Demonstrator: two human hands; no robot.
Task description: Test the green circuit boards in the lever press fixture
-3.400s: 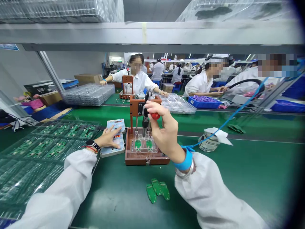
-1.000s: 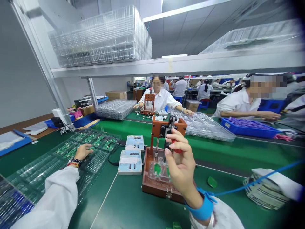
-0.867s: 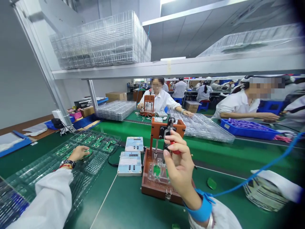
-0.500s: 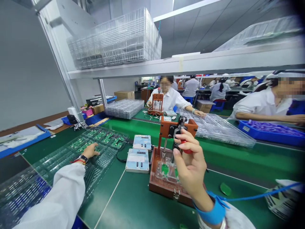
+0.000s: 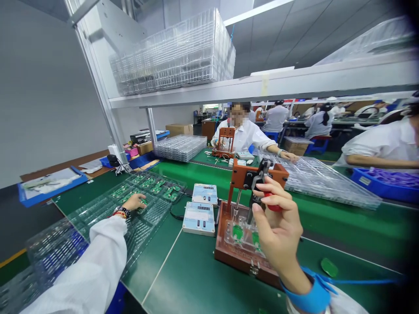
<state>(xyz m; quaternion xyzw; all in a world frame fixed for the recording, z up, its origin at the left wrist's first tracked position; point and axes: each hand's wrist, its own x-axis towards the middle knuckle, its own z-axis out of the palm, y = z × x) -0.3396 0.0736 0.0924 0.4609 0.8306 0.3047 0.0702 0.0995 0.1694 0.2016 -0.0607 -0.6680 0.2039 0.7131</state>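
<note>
My left hand [image 5: 133,203] reaches over a clear plastic tray [image 5: 149,229] on the left. Its thumb and forefinger look apart, with the fingertips close to small green circuit boards [image 5: 157,187] in the tray's compartments; some fingers are hidden. My right hand [image 5: 281,224] wraps its fingers round the red handle [image 5: 273,203] of a toggle clamp. That clamp sits on an orange-and-brown test fixture [image 5: 240,257]. Inside the fixture, a green circuit board [image 5: 237,233] lies in a clear holder under metal rods. A blue wrist strap [image 5: 307,292] circles my right wrist.
Two meter boxes [image 5: 198,218] stand left of the fixture, with black cables. Stacked clear trays [image 5: 178,147] lie farther back. A shelf [image 5: 196,92] with more trays crosses overhead. A co-worker [image 5: 242,131] sits opposite. A green piece [image 5: 329,267] lies at right.
The view has turned slightly left, so everything sits farther right in the picture. My left hand stays over the boards, and my right hand keeps its hold on the red handle.
</note>
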